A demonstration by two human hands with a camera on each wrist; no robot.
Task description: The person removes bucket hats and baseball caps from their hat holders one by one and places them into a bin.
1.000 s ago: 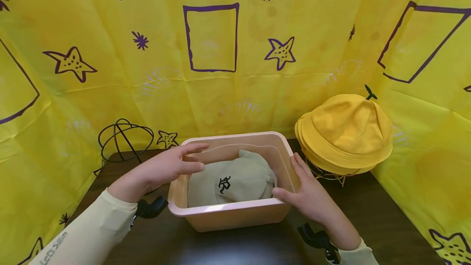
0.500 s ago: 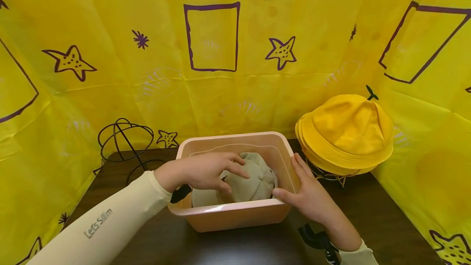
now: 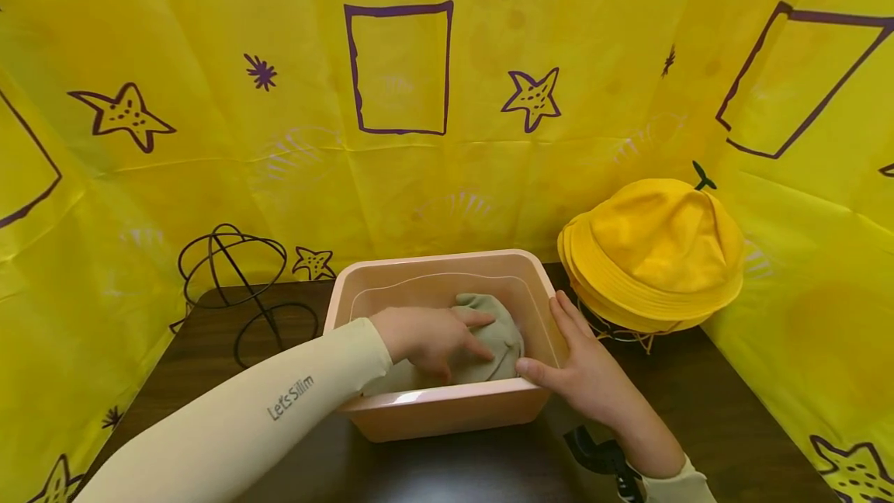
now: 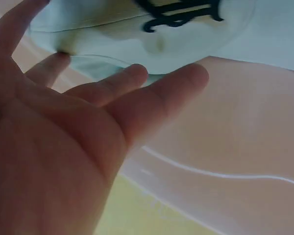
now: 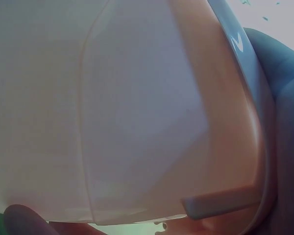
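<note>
A beige baseball cap (image 3: 504, 330) lies inside the pink plastic bin (image 3: 447, 414). My left hand (image 3: 438, 338) reaches down into the bin over the cap, with its fingers spread. In the left wrist view, the fingers of that hand (image 4: 54, 122) lie against the edge of the cap (image 4: 112, 36), close to its black embroidered letter. The left hand hides most of the cap's front in the head view. With my right hand (image 3: 590, 375) I hold the bin's near right corner, thumb at the front rim and fingers along the right side.
Right of the bin stands a stack of yellow bucket hats (image 3: 656, 254) with a green sprout on top, on a wire stand. A black wire hat stand (image 3: 233, 270) is at the back left of the dark wooden table (image 3: 447, 480). Yellow printed cloth (image 3: 398, 177) encloses the table.
My left hand has moved right and down, from above the bin's left rim into the bin and over the cap. The cap has shifted slightly. The right hand stays at the corner.
</note>
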